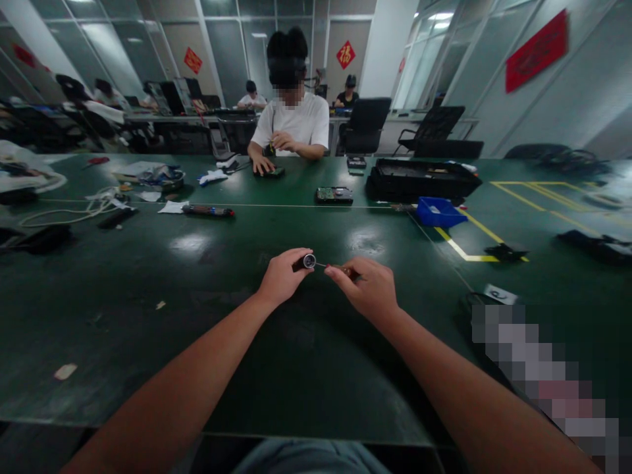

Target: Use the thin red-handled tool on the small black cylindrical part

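I have both hands near the middle of the frame, raised over the green tabletop point(306, 368) and set a little apart, facing each other. My left forearm point(182, 375) slants up from the lower left corner, and the left hand point(279, 280) is curled around a dark cylinder point(299, 264), gripping it so that its round, silvery-rimmed end shows at the fingertips, turned toward me and slightly right. My right forearm point(474, 375) rises from the lower right, mirroring the other. The right hand point(372, 283) is clamped on a slim tool point(349, 272), thumb stretched left along it, the other fingers folded behind. The tool's thin shaft points left at the cylinder's rimmed end; from here I cannot tell whether the tip touches it.

Beyond the hands, I see a device with an exposed circuit board point(334, 195) lying just above the frame's centre, and a blue bin point(441, 212) to its right. At upper centre, a co-worker in a white shirt point(296, 125) sits across the tabletop.
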The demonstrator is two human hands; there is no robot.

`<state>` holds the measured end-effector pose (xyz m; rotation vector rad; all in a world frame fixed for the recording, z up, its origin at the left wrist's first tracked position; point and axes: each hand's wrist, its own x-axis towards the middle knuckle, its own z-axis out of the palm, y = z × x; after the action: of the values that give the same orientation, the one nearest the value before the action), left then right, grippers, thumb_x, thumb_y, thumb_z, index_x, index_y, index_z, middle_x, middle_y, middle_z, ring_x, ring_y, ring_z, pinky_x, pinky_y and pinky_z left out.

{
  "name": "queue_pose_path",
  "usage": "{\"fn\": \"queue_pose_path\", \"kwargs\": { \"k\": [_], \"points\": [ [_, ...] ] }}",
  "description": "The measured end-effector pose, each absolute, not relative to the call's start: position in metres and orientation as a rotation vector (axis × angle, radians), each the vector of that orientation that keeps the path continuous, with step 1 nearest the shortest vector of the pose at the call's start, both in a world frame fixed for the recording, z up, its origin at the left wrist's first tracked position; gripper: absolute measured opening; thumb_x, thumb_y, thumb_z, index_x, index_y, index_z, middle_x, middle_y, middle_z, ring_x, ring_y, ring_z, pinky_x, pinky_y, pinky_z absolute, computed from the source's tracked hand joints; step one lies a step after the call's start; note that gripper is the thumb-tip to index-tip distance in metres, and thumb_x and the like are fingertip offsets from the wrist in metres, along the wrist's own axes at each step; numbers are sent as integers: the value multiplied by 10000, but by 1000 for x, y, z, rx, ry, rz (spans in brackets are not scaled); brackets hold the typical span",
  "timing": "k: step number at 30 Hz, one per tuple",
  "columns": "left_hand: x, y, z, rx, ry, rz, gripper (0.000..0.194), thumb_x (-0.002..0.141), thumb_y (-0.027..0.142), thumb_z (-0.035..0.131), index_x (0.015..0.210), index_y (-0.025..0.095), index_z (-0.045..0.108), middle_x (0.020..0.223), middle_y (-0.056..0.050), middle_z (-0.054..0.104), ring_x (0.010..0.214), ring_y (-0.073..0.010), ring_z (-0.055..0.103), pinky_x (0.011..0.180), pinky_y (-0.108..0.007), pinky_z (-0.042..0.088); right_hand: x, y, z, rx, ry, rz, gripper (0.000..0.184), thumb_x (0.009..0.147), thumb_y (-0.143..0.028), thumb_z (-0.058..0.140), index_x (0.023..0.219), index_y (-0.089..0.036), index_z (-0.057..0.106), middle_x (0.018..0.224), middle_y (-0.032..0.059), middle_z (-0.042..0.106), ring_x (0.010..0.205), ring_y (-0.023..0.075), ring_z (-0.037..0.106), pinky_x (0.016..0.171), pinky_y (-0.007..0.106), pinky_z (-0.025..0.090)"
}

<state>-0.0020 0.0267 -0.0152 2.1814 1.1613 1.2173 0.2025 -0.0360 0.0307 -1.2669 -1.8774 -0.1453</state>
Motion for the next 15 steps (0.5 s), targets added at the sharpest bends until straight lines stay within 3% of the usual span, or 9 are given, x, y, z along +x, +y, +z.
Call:
{"fn": "queue_pose_path", "kwargs": {
  "k": [11,15],
  "points": [
    [-4,25,-13,2199,1158,1219,397,806,186,763,1196,205,694,1209,-73,717,1111,-226,674,1016,-414,533,203,-35,28,-1258,-1904,-211,557,919,-588,572,527,-210,458,491,-20,486,467,107,447,514,280,292],
    [-5,24,-11,2216,1156,1238,398,812,185,760,1204,200,691,1219,-78,714,1125,-228,669,1026,-421,525,202,-37,31,-1259,-1921,-252,531,919,-565,590,538,-205,508,504,-5,517,480,122,470,523,292,294]
  ]
}}
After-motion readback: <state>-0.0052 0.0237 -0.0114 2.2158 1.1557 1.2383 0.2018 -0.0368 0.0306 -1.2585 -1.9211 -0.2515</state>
